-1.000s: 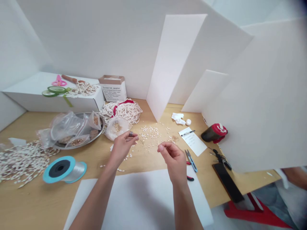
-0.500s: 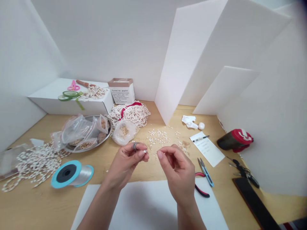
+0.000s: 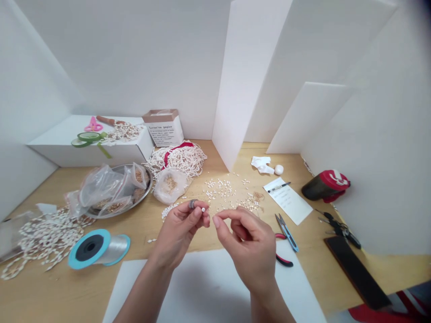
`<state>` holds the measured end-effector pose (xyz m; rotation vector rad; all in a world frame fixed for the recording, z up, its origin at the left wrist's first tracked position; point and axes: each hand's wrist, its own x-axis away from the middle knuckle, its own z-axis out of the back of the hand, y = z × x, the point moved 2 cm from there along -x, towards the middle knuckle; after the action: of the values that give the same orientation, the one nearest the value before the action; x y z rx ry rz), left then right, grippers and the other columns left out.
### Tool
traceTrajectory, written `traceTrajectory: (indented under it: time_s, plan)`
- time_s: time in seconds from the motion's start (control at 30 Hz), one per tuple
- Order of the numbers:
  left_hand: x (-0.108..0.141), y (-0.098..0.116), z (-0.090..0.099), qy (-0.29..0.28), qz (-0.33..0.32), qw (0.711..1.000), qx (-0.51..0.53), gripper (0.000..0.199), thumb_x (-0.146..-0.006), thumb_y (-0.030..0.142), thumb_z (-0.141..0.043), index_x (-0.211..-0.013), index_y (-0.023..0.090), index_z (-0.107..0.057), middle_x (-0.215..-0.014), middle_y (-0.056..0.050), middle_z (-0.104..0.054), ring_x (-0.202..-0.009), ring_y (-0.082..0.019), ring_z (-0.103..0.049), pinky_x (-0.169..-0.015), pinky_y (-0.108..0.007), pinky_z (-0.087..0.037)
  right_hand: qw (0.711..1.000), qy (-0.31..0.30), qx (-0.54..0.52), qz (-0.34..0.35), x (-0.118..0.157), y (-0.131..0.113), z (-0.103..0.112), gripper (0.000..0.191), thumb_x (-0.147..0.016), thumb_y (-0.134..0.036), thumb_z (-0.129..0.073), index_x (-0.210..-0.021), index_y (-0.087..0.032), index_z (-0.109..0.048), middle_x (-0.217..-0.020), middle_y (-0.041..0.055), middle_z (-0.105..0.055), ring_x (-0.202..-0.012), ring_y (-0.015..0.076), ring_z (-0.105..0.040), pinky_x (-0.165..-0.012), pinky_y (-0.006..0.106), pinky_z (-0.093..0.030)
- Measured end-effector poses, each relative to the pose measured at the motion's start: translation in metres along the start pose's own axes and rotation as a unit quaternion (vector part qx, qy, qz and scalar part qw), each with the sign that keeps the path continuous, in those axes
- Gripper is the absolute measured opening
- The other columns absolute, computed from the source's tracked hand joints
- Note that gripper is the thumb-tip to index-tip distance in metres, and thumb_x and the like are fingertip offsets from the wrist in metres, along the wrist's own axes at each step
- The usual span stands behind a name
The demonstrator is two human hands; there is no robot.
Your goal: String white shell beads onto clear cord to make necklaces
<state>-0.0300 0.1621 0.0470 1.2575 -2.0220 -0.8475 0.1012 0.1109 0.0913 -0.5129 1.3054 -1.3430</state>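
Note:
Between thumb and forefinger, my left hand pinches a small white bead; a ring sits on one of its fingers. Close by on the right, my right hand has its thumb and forefinger pressed together, with a small gap between the two hands. What that pinch holds, perhaps something very fine, is too small to make out. Beyond both hands, loose white beads are scattered on the wooden table. Under my wrists lies a white sheet.
Left are a spool of clear line, bead strands and a metal bowl of bags. An open bag of gold beads stands beyond. Snips, red-handled pliers, a note and a phone lie right.
My right hand has come nearer to my left hand, narrowing the gap between the fingertips. The bead stays in the left pinch. The camera view has shifted slightly.

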Motion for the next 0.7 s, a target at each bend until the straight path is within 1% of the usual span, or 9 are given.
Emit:
traceTrajectory:
  time_s: [0.1, 0.23, 0.43, 0.7]
  plan:
    - [-0.0004, -0.0005, 0.0012, 0.007, -0.003, 1.0, 0.002, 0.011, -0.074, 0.026, -0.073, -0.08, 0.017, -0.072, -0.065, 0.0, -0.063, -0.06, -0.006, -0.057, -0.061, -0.013, -0.048, 1.0, 0.003, 0.006, 0.006, -0.0003, -0.0002, -0.0002, 0.005, -0.078, -0.021, -0.065, -0.08, -0.024, -0.069, -0.053, -0.0057, -0.042, -0.045, 0.0078, -0.032, -0.041, 0.022, -0.029]
    - [0.0003, -0.0023, 0.0023, 0.002, -0.012, 1.0, 0.004, 0.008, -0.075, 0.022, -0.072, -0.081, 0.017, -0.073, -0.063, 0.001, -0.064, -0.06, -0.005, -0.058, -0.062, -0.012, -0.048, 1.0, -0.002, 0.01, 0.006, -0.0016, 0.0013, -0.0032, 0.005, -0.078, -0.02, -0.064, -0.08, -0.022, -0.069, -0.053, -0.0062, -0.039, -0.045, 0.0072, -0.032, -0.042, 0.021, -0.028]
    - [-0.0003, -0.0037, 0.0023, -0.005, -0.013, 1.0, 0.006, 0.007, -0.076, 0.02, -0.071, -0.081, 0.017, -0.073, -0.064, 0.0, -0.066, -0.061, -0.005, -0.059, -0.063, -0.012, -0.049, 1.0, 0.003, 0.018, 0.003, -0.002, 0.0031, -0.0039, 0.004, -0.078, -0.02, -0.065, -0.078, -0.022, -0.069, -0.053, -0.0067, -0.035, -0.046, 0.0072, -0.031, -0.044, 0.021, -0.029]
    - [0.0001, -0.0031, 0.0026, 0.004, -0.024, 1.0, -0.014, 0.008, -0.074, 0.021, -0.073, -0.081, 0.018, -0.074, -0.064, 0.0, -0.067, -0.063, -0.006, -0.061, -0.064, -0.012, -0.049, 1.0, 0.004, 0.022, -0.002, -0.0014, 0.0038, -0.0046, 0.004, -0.078, -0.02, -0.065, -0.078, -0.021, -0.069, -0.053, -0.0065, -0.035, -0.046, 0.0072, -0.031, -0.044, 0.021, -0.028]
